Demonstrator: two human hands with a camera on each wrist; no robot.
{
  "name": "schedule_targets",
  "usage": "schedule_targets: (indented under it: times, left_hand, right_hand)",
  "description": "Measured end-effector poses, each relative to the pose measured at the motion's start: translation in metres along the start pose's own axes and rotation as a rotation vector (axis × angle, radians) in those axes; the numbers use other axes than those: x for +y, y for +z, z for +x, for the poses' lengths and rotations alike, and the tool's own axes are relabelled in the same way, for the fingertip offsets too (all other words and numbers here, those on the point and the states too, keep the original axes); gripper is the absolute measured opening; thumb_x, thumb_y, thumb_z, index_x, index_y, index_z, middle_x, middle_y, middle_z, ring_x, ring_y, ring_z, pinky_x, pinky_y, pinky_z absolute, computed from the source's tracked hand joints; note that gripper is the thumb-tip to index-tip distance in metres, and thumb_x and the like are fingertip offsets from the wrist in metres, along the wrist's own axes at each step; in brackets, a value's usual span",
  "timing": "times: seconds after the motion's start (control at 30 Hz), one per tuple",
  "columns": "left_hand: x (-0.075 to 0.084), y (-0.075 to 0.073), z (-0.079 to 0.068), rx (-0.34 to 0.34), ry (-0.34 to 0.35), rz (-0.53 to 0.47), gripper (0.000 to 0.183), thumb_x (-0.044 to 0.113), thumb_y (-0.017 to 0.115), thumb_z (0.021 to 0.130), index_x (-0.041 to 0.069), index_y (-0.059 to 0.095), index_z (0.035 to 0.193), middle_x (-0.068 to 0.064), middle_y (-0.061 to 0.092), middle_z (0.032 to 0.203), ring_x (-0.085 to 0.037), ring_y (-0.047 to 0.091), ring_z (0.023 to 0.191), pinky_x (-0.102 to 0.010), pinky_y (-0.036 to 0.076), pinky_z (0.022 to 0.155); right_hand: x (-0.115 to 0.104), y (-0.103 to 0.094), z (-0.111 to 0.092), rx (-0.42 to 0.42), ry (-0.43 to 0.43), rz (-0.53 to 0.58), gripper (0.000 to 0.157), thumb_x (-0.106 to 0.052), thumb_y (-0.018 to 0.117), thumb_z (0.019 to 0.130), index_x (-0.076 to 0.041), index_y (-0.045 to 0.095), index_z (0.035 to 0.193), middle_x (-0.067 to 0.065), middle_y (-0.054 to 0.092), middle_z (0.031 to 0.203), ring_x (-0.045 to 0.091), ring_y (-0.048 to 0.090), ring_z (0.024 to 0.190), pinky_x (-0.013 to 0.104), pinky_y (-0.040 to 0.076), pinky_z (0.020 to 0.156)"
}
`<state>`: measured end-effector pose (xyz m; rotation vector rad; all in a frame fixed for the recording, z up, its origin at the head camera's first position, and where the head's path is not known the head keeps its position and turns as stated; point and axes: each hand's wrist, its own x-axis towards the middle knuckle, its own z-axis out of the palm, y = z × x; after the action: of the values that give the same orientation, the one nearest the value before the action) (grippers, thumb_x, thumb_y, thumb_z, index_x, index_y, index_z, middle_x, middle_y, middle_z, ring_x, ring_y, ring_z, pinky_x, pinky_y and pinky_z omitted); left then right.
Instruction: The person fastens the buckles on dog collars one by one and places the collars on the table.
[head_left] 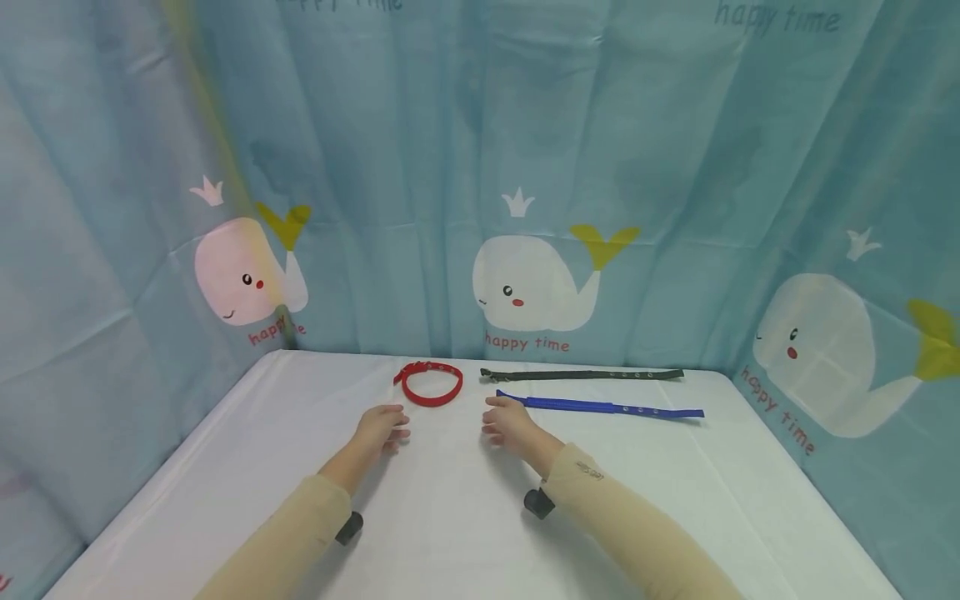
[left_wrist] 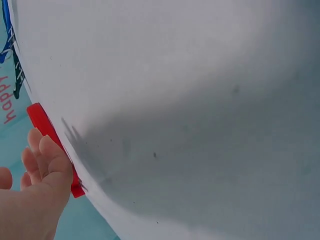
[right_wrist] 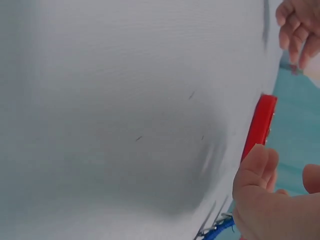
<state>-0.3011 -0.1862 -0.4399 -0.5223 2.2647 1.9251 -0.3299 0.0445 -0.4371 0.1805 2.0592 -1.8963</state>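
Observation:
A red collar (head_left: 432, 401), fastened into a ring, lies toward the back of the white table. My left hand (head_left: 378, 432) hovers in front and to the left of it, fingers loosely bent with nothing in them. Over the near end of a straight blue collar (head_left: 570, 405) is my right hand (head_left: 513, 425), relaxed and holding nothing; it overlaps that end in the head view. Behind the blue one stretches a dark green collar (head_left: 577, 375) with a metal buckle at its left end. The left wrist view shows the red collar (left_wrist: 42, 118) beyond my fingers.
White cloth covers the table (head_left: 442, 517). A light blue curtain (head_left: 420, 167) printed with whales hangs along the back and both sides, right at the table's edges. Dark wrist cameras (head_left: 538, 502) stick out below both sleeves.

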Motion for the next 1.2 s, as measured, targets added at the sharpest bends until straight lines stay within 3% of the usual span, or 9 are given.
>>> schedule_targets:
  times: [0.37, 0.7, 1.2]
  left_hand:
    - [-0.001, 0.012, -0.018, -0.054, 0.034, 0.018, 0.042, 0.015, 0.047, 0.101, -0.008, 0.043, 0.136, -0.023, 0.06, 0.12, -0.024, 0.066, 0.092, -0.027, 0.051, 0.072]
    - [-0.004, 0.024, -0.019, -0.066, 0.032, 0.023, 0.04, 0.015, 0.045, 0.102, -0.007, 0.045, 0.135, -0.024, 0.059, 0.122, -0.024, 0.066, 0.093, -0.031, 0.052, 0.074]
    - [0.0, 0.049, -0.025, -0.093, 0.038, 0.016, 0.04, 0.017, 0.048, 0.102, -0.006, 0.047, 0.134, -0.022, 0.06, 0.121, -0.024, 0.065, 0.096, -0.029, 0.053, 0.075]
  right_hand:
    - [0.003, -0.036, -0.019, 0.064, -0.003, -0.089, 0.047, 0.002, 0.054, 0.092, 0.001, 0.048, 0.139, 0.024, 0.057, 0.125, 0.031, 0.062, 0.1, 0.039, 0.052, 0.08]
    - [0.002, -0.072, -0.034, 0.084, 0.001, -0.139, 0.047, -0.002, 0.054, 0.095, 0.001, 0.045, 0.14, 0.027, 0.051, 0.132, 0.035, 0.059, 0.11, 0.044, 0.051, 0.087]
    - [-0.009, -0.126, -0.053, 0.075, 0.007, -0.112, 0.051, -0.007, 0.046, 0.1, 0.008, 0.029, 0.146, 0.033, 0.042, 0.139, 0.043, 0.047, 0.124, 0.051, 0.042, 0.1]
